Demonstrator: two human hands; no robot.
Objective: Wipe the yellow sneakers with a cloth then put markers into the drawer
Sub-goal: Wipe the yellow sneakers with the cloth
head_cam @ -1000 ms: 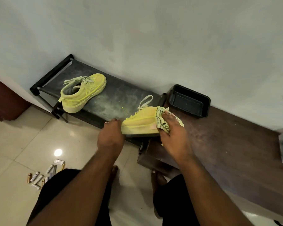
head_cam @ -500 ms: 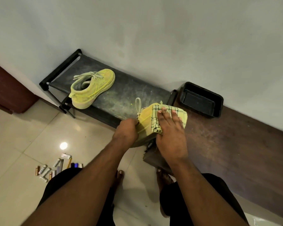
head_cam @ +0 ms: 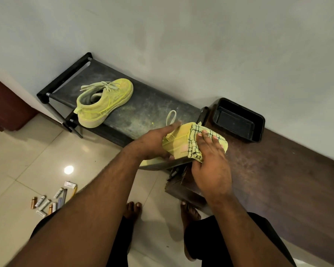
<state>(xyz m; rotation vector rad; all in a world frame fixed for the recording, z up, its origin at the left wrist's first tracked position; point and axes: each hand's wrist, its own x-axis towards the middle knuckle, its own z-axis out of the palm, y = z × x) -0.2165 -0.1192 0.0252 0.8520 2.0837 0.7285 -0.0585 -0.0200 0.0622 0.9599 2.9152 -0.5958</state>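
Note:
My left hand [head_cam: 154, 143] grips a yellow sneaker [head_cam: 176, 140] by its heel end, holding it tilted over the gap between the black rack and the brown bench. My right hand [head_cam: 210, 160] presses a yellow checked cloth [head_cam: 196, 139] flat against the sneaker's toe half, thumb wrapped under the cloth's lower edge. A second yellow sneaker [head_cam: 102, 103] lies on the black rack [head_cam: 148, 110], toe toward the wall. Several markers [head_cam: 52, 201] lie scattered on the tiled floor at lower left.
A black plastic tray [head_cam: 239, 120] sits against the wall on the brown wooden bench [head_cam: 278, 176]. My bare feet stand on the tiles beneath the bench edge. A dark red cabinet side [head_cam: 6, 105] shows at far left.
The sneaker has turned in my left hand, and my right hand has slid the cloth along the shoe toward me. The camera view shifted slightly.

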